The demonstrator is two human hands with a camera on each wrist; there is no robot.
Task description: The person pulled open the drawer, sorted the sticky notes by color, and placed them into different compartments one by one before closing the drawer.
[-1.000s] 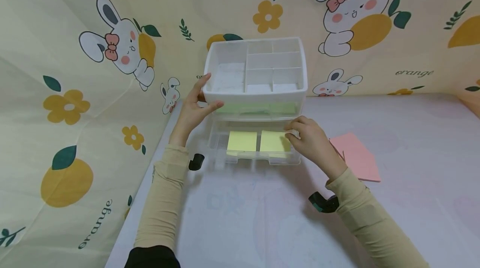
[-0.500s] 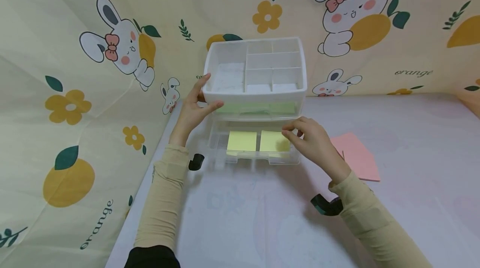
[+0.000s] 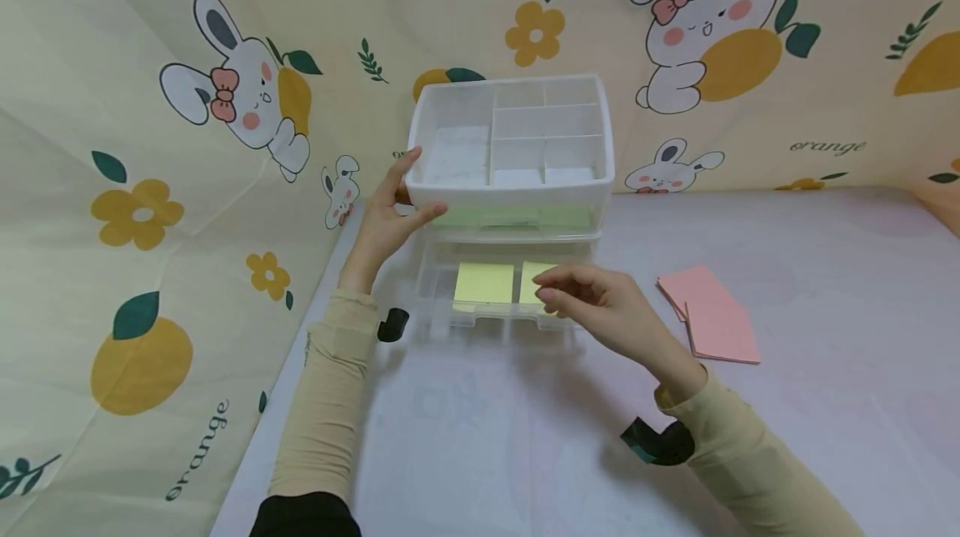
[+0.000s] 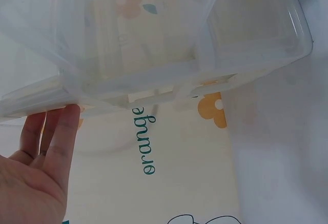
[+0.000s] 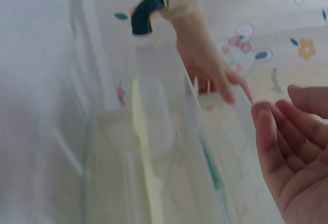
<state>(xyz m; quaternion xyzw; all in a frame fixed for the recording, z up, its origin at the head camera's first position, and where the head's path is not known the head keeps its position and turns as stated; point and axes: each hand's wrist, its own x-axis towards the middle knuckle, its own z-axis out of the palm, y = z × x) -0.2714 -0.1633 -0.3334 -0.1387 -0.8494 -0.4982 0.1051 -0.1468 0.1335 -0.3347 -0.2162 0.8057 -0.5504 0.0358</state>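
A white drawer organizer (image 3: 512, 190) with a divided open top stands on the table against the back cloth. Its lower clear drawer (image 3: 435, 291) is pulled out, with two yellow sticky-note pads (image 3: 483, 283) side by side inside. Green paper (image 3: 480, 218) shows through the upper drawer, which is in. My left hand (image 3: 381, 224) holds the organizer's left front corner, thumb on the front and fingers along the side. Over the right yellow pad (image 3: 529, 283) hovers my right hand (image 3: 603, 299), partly hiding it; its fingers are loosely bent around nothing.
Pink paper pads (image 3: 723, 328) lie overlapping on the table to the right of the drawer. A patterned cloth (image 3: 465, 12) with rabbits and oranges hangs at the back and left. Each wrist carries a dark camera mount (image 3: 660, 441).
My right hand has moved left and toward me, away from the drawer's right side and across its front. The pink pads show more fully. My left hand and the organizer stay put.
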